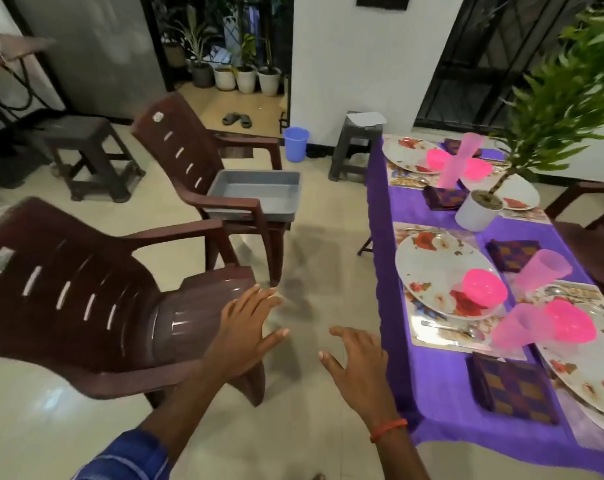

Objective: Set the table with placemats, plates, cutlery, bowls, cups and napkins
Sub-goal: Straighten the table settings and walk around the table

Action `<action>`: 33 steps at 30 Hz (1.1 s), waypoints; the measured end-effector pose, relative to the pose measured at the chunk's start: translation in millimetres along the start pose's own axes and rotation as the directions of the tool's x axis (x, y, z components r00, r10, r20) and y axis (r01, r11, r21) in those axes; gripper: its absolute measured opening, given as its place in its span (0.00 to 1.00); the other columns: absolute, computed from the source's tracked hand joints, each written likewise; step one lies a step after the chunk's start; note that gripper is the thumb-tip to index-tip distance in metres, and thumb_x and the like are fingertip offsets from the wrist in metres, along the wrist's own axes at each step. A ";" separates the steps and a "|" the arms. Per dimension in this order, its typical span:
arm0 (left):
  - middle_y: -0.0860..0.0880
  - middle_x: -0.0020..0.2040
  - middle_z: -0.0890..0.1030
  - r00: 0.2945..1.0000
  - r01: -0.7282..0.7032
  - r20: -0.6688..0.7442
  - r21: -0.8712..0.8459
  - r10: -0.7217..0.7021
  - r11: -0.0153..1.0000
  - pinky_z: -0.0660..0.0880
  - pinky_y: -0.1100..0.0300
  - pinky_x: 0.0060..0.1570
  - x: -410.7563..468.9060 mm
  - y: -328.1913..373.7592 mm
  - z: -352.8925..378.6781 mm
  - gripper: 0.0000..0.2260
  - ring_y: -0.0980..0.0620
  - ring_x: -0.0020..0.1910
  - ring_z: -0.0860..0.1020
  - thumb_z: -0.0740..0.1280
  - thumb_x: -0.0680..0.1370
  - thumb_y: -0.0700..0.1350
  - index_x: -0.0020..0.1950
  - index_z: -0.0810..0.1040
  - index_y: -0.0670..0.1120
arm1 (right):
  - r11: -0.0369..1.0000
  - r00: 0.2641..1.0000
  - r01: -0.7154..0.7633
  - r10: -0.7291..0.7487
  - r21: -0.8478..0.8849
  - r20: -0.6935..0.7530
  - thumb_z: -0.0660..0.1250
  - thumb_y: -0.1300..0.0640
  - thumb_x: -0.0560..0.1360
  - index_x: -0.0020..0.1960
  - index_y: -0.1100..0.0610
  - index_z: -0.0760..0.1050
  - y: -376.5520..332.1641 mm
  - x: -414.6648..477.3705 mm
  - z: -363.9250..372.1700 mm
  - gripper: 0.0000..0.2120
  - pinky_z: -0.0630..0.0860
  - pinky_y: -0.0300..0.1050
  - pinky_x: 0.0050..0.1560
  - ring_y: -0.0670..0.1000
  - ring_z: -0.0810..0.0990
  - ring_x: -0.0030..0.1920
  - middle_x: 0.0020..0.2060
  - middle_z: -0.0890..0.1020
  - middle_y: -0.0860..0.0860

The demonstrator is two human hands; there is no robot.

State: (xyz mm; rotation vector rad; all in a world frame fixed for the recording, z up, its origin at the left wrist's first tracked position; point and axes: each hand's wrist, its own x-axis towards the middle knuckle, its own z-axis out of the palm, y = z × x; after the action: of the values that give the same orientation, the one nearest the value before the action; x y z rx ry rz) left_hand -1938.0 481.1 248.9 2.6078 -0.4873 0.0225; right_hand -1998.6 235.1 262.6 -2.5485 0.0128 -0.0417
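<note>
**Two Empty Hands Beside a Table Laid for Four**

The left hand (248, 327) is flat, with its fingers straight and spread apart. It holds nothing. It is over the front edge of the near chair (86, 299), and I cannot tell if it touches the seat. A blue sleeve (131, 455) covers that arm.

The right hand (359, 365) is spread wide too and holds nothing. It hangs in the air just beside the purple cloth (442, 386) on the table. A red band (388, 429) is on its wrist.

A second brown chair (189, 157) stands behind the near one. One grey tray (259, 192) sits on its seat.

On the table there are four white plates (442, 271) with red flowers. Each plate lies on a placemat (445, 327). There are four pink bowls (484, 287), one on each plate. There are four dark checked napkins (511, 393), folded and lying on the cloth beside the plates. Two pink cups (542, 268) stand near the two closer plates. At the far end the pink cups blur into one long shape (461, 157), so it may be one cup or two. One spoon (452, 329) lies on the closest placemat at the left, and there are more shiny bits on the other mats that are too small to count.

One green plant in a white pot (477, 209) stands between the plates.

On the floor past the chairs are two stools (86, 150), one blue bucket (296, 143) and one pair of sandals (237, 118).
</note>
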 end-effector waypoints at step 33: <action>0.57 0.80 0.62 0.982 0.158 -0.113 0.028 -0.154 0.987 0.50 0.46 0.77 -180.6 -330.6 -206.0 0.31 0.56 0.82 0.49 0.51 0.79 0.72 0.77 0.65 0.58 | 0.985 0.964 0.169 -0.168 0.011 0.204 0.66 0.39 0.78 0.68 0.42 0.71 -386.7 27.5 230.1 0.21 0.55 0.49 0.73 0.50 0.55 0.76 0.76 0.64 0.47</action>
State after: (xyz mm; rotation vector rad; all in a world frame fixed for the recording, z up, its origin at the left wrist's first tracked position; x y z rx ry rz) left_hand -1978.9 908.3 260.9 2.6558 -0.2445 0.1246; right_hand -1963.6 683.9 288.7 -2.5420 -0.2849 0.1545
